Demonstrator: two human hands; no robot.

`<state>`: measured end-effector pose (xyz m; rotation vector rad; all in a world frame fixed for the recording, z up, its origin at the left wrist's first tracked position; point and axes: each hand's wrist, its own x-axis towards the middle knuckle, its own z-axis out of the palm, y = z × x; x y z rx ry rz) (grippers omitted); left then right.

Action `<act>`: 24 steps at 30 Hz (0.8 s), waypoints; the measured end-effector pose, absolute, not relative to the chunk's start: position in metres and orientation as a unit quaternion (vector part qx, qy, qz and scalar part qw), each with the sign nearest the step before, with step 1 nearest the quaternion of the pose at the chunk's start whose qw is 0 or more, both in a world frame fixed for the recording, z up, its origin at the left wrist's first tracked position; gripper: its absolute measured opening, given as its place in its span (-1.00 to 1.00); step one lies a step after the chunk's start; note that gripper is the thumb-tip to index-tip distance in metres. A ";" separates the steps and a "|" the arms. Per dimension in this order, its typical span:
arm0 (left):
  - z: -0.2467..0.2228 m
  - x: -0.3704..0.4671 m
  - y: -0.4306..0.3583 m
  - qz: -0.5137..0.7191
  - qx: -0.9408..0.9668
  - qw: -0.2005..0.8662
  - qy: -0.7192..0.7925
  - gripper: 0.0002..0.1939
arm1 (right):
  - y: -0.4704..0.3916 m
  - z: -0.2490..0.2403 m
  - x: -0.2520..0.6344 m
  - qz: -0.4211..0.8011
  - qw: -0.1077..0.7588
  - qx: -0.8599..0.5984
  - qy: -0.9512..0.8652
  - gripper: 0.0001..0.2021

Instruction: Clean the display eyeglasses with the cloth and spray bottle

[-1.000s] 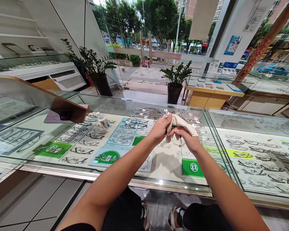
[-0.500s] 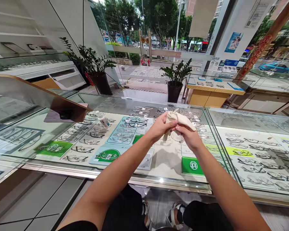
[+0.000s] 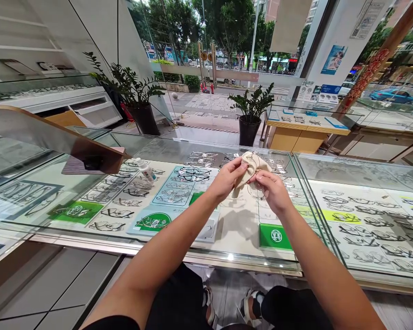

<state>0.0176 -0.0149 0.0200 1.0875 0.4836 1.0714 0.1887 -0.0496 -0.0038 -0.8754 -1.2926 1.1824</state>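
Observation:
Both my hands are raised over the glass counter (image 3: 239, 229), close together. My left hand (image 3: 227, 179) is closed on a cream cleaning cloth (image 3: 249, 161), its thumb pressing a fold. My right hand (image 3: 274, 189) pinches a pair of thin-framed eyeglasses (image 3: 256, 190) at the right side of the cloth. One round lens hangs below the fingers; the cloth covers much of the rest of the frame. Beyond and below the hands, rows of eyeglasses (image 3: 194, 174) lie in the display.
A white spray bottle (image 3: 146, 170) stands on the counter to the left. Further left is a brown-edged mirror or panel (image 3: 99, 153). Green cards (image 3: 276, 236) lie in the case. Two potted plants (image 3: 249, 128) stand beyond the counter, before the glass doors.
My hands have drawn slightly apart and the right hand has turned a little. The cloth is bunched differently, leaving more of the eyeglasses showing at its right edge.

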 end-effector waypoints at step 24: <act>0.020 0.011 -0.011 0.454 0.529 0.685 0.211 -0.36 | -0.053 -0.002 0.184 0.475 0.533 -0.345 -0.609 -0.75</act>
